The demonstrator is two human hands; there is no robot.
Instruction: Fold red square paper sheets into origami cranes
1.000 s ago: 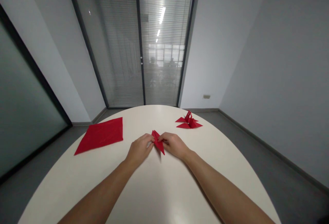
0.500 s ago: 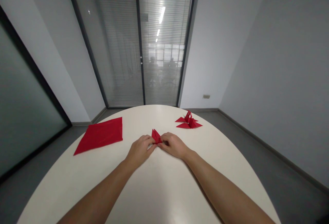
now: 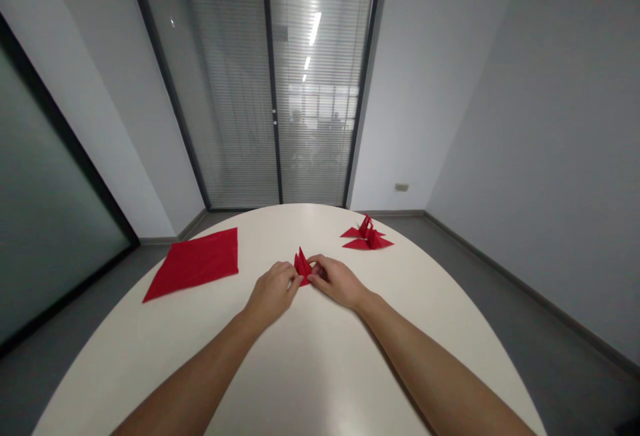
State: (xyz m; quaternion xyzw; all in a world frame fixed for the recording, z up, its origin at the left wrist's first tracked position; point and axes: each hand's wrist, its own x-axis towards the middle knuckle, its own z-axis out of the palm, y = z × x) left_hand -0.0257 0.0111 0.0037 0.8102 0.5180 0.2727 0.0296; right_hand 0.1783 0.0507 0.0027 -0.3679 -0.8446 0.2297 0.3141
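A small folded red paper (image 3: pixel 303 268) stands between my hands near the middle of the table, its pointed tips facing away from me. My left hand (image 3: pixel 275 286) pinches its left lower side between thumb and fingers. At its right side is my right hand (image 3: pixel 336 279), with the thumb at the lower edge and the index finger bent over near the upper right. The fingertips partly cover the paper's lower folds.
A flat sheet of red paper (image 3: pixel 197 264) lies at the left of the round white table (image 3: pixel 295 369). Two folded red paper cranes (image 3: pixel 370 241) sit close together at the far right. Beyond the table's far edge stands a glass partition with blinds (image 3: pixel 320 149).
The right index finger has lifted and moved up along the folded paper. The paper's tips now stand taller and narrower. My left hand has barely moved.
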